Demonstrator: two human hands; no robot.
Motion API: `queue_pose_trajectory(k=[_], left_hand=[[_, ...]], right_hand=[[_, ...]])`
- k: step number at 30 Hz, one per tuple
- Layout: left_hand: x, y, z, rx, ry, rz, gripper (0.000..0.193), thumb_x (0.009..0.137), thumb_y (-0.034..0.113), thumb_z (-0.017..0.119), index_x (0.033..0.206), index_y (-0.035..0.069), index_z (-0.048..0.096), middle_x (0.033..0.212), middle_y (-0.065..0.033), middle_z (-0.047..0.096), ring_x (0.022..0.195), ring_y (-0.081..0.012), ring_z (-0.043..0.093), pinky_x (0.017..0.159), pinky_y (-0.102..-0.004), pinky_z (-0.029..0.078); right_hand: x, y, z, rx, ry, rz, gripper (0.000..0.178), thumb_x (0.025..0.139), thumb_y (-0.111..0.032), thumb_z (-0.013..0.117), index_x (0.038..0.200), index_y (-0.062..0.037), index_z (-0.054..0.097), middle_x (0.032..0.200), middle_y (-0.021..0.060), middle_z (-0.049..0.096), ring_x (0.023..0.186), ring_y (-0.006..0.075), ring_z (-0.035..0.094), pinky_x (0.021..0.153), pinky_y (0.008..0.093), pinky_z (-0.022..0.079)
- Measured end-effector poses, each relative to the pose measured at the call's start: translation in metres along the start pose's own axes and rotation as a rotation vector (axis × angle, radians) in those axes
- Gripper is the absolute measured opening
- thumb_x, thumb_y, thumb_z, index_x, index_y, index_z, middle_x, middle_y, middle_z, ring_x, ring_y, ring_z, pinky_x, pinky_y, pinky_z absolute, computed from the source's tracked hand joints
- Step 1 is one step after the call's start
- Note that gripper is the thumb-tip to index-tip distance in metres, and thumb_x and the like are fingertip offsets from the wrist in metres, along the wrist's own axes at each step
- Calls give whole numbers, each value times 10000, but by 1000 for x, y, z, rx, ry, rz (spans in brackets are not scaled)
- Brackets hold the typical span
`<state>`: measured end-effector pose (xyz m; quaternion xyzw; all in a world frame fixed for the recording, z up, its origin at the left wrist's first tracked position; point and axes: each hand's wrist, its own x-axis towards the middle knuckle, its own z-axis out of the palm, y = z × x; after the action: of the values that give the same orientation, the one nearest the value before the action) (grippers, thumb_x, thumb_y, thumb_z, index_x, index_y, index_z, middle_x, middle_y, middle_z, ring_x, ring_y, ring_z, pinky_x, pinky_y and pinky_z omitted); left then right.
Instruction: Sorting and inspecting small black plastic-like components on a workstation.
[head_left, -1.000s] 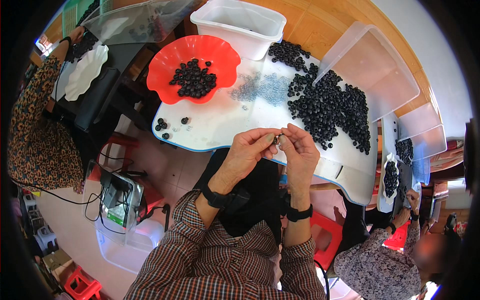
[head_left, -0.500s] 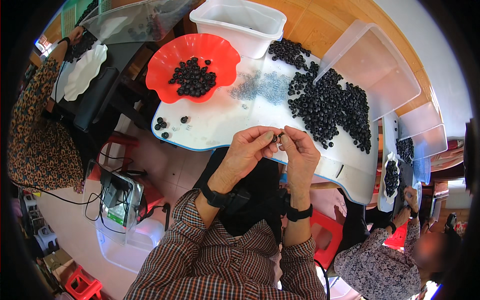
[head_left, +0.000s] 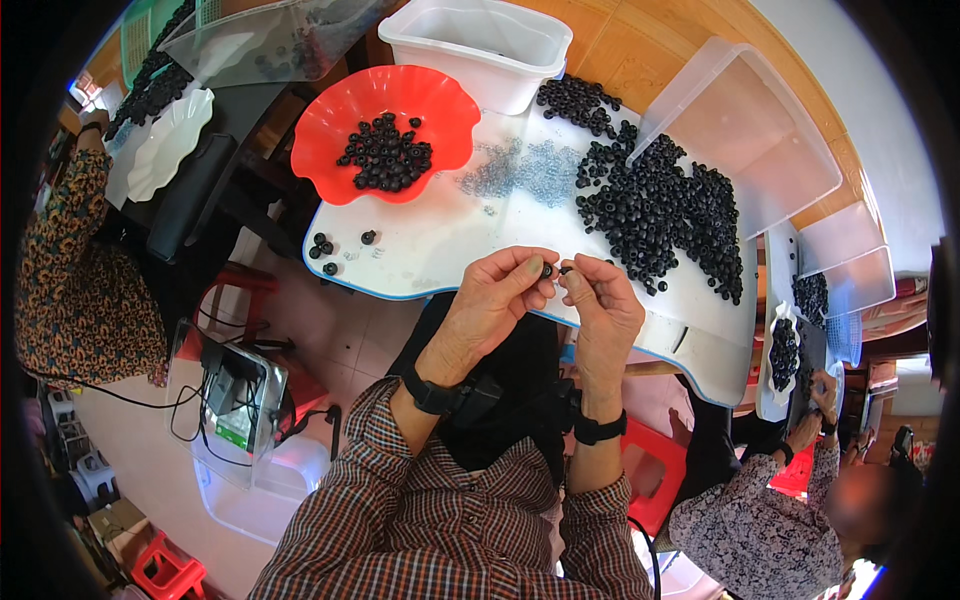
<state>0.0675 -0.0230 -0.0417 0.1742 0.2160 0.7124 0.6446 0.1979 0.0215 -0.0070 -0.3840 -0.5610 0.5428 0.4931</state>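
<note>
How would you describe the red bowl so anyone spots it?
Find the white, blue-edged table. At its far left, beside the white tub, sits a bowl. It alone on that table is red, with a wavy rim and black pieces inside.

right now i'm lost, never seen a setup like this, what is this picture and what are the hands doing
No machine here: these are a person's bare hands, seen from above by a fisheye camera on their head, which bends straight edges. The left hand pinches a small black piece; the right hand pinches a tiny dark bit close by. Whether the two touch is too small to tell. On the white table are a red bowl holding black pieces, a white tub, clear bits and a black pile.
</note>
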Motion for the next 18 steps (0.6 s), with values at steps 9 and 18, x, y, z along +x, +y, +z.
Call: queue_pose_trajectory(k=[9,18], left_hand=[[-1,1,1,0,41,16,235,972,119,550,1132,-36,623,914,-64,634,762,-111,586,658,-218,482],[-1,-1,3,-15,94,27,232,947,95,589,1124,-51,624,870,-58,642,744,-109,601,643,-211,495]], right_hand=[[-5,-6,3,-5,27,1,159,858,6,681,1014,16,650,897,36,658,751,66,582,659,195,475],[-7,-1,7,-108,-6,-75,149,857,2,687,1002,8,657,906,30,655,832,81,612,745,212,495]])
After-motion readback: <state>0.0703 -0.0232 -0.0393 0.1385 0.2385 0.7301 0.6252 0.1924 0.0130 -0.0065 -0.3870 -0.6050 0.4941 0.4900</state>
